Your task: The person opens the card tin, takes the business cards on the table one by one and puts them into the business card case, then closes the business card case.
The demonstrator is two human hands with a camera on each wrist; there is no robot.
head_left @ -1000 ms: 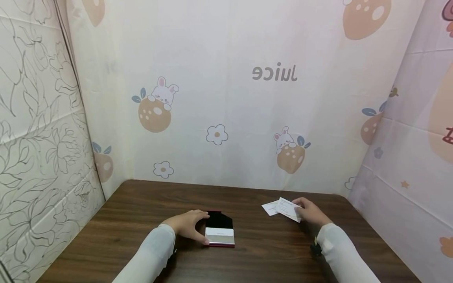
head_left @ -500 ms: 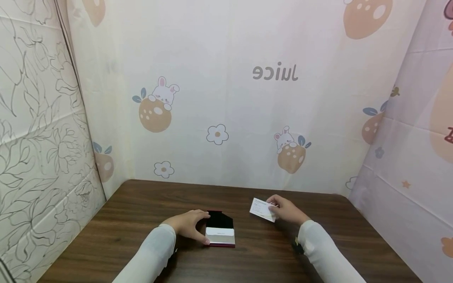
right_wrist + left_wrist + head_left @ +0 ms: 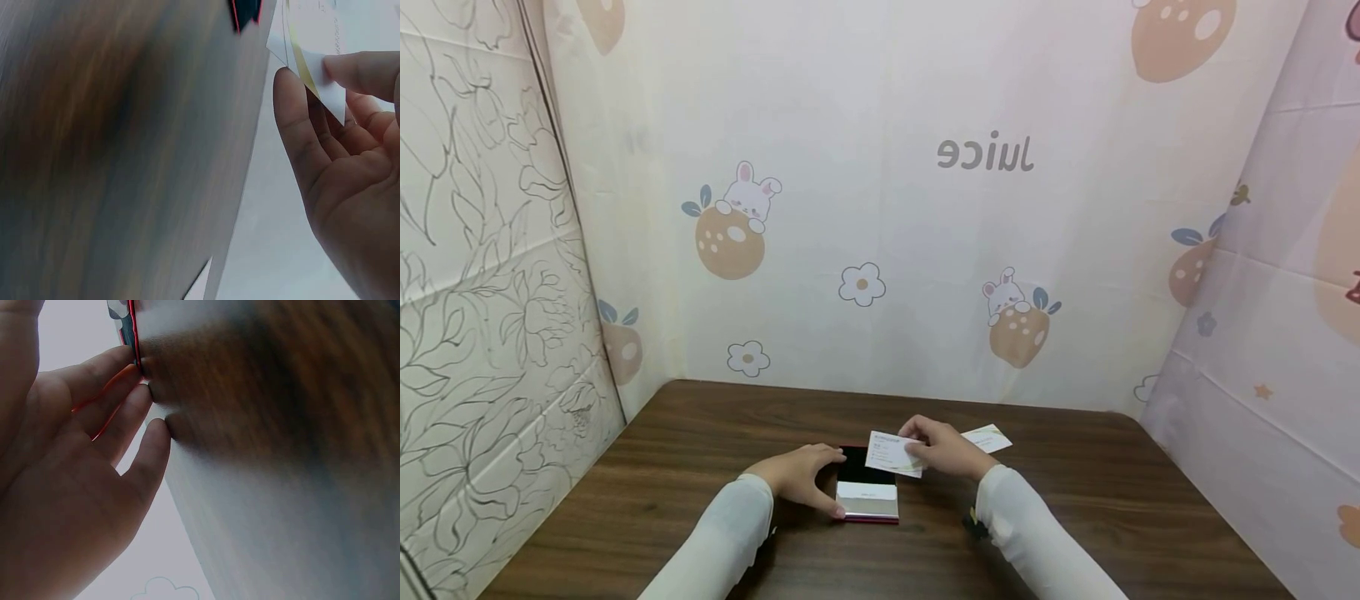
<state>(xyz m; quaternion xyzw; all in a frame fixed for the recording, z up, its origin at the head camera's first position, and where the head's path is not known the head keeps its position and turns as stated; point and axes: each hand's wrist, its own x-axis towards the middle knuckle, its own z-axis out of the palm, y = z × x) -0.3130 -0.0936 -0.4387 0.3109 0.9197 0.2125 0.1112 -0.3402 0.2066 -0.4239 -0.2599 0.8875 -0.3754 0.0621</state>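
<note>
An open card case (image 3: pixel 867 492) with red edges, a black flap and a pale front lies on the brown table (image 3: pixel 700 442). My left hand (image 3: pixel 801 477) lies beside its left edge, and the fairly straight fingers (image 3: pixel 134 412) touch the case's red rim (image 3: pixel 133 331). My right hand (image 3: pixel 943 450) pinches a white card (image 3: pixel 891 454) between thumb and fingers just above the case's flap. In the right wrist view this card (image 3: pixel 315 56) is held close to the case's black corner (image 3: pixel 245 12). A second white card (image 3: pixel 991 437) lies flat on the table behind the right hand.
Printed fabric walls (image 3: pixel 925 250) enclose the table at the back, left and right. Bare tabletop stretches to the left (image 3: pixel 647 500) and right (image 3: pixel 1135 500) of my hands. Both arms wear white sleeves (image 3: pixel 722 533).
My right hand lifted one white card from the pair at the right and carried it left to just above the case. The other card stayed on the table. The left hand held still.
</note>
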